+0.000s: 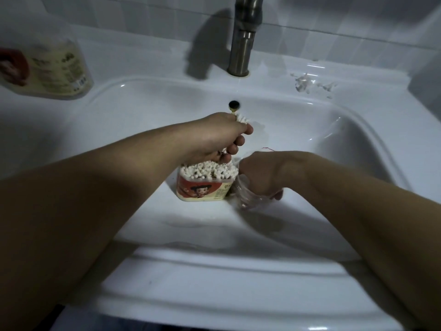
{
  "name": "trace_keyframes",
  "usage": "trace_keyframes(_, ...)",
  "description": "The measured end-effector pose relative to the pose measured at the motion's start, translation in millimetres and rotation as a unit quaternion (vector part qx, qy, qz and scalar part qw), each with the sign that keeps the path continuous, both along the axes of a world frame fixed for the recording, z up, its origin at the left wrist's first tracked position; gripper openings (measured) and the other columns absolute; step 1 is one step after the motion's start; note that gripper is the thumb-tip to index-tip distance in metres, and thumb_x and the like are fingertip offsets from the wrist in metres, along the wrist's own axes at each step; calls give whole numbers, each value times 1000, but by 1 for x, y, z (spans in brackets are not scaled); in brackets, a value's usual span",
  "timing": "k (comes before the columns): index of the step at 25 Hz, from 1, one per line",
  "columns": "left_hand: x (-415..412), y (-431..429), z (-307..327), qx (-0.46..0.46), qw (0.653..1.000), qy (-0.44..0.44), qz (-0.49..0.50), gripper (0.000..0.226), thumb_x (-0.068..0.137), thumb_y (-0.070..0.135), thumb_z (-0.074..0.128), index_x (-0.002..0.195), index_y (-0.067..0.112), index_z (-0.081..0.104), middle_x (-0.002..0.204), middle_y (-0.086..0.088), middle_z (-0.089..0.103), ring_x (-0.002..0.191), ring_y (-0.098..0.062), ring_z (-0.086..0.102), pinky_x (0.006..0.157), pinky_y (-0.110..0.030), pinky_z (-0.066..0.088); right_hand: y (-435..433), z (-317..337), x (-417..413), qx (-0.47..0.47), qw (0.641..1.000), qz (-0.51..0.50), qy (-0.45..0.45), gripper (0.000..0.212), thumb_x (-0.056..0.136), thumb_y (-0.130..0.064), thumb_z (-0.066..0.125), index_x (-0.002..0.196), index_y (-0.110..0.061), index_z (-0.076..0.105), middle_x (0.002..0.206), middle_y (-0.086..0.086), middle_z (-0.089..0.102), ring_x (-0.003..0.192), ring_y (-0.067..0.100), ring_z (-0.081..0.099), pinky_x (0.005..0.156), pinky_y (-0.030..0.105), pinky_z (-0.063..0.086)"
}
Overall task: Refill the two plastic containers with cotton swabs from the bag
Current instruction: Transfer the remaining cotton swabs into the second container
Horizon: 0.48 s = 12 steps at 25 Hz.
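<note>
Left hand [222,137] grips a white cotton swab bundle [242,119] above the nearly full red-labelled plastic tub [202,189] in the white sink [334,139]. Right hand [262,173] clutches the clear plastic bag [253,201]. Best: lower the bundle upright, ease it into gaps.

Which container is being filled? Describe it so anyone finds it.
Start at the white sink, inside the basin in front of the faucet. A small plastic container stands there under the left hand. White swab tips crowd its open top, unlike the blurred container on the left ledge.
</note>
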<state>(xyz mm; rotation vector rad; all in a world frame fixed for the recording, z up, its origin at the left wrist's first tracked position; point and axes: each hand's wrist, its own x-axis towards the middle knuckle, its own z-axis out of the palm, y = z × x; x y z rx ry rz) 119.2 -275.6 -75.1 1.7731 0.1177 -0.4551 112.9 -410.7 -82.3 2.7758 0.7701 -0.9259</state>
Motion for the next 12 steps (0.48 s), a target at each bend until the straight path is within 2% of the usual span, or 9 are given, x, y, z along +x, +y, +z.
trace_keyframes(2, -1, 0, 1, 3, 1000, -3, -4, 17, 106, 21, 44, 103, 16, 60, 81, -1, 50, 60, -12, 42, 57, -26, 36, 0, 1, -1, 6, 1000, 16, -5, 19, 91, -20, 62, 72, -15, 59, 73, 7, 68, 34, 11, 60, 43, 24, 53)
trace_keyframes(3, -1, 0, 1, 4, 1000, -3, -5, 17, 106, 21, 44, 103, 16, 60, 81, -1, 50, 60, -11, 41, 57, -26, 36, 1, 2, -2, 15, 1000, 17, 0, 20, 91, -18, 62, 71, -16, 58, 73, 7, 67, 33, 10, 59, 43, 24, 53)
trace_keyframes(7, -1, -1, 1, 10, 1000, -3, -4, 16, 106, 21, 45, 104, 16, 60, 80, -1, 51, 61, -12, 42, 56, -26, 36, 1, 13, -7, 57, 997, -10, 59, 30, 89, -11, 67, 64, -22, 53, 49, -5, 59, 33, 6, 55, 56, 31, 58)
trace_keyframes(9, 0, 0, 0, 11, 1000, -4, -3, 16, 106, 21, 45, 104, 16, 61, 81, -1, 52, 62, -12, 44, 56, -25, 38, -1, 15, -2, 58, 997, -15, 55, 34, 85, -8, 68, 59, -23, 53, 39, -10, 55, 38, 4, 52, 49, 23, 48)
trace_keyframes(12, 1, 0, -2, 6, 1000, -3, -6, 16, 106, 21, 45, 104, 16, 61, 81, -1, 53, 61, -12, 45, 54, -24, 39, -5, 15, 5, 62, 998, -11, 30, 38, 79, -8, 67, 47, -27, 61, 41, -16, 54, 41, 3, 50, 44, 17, 39)
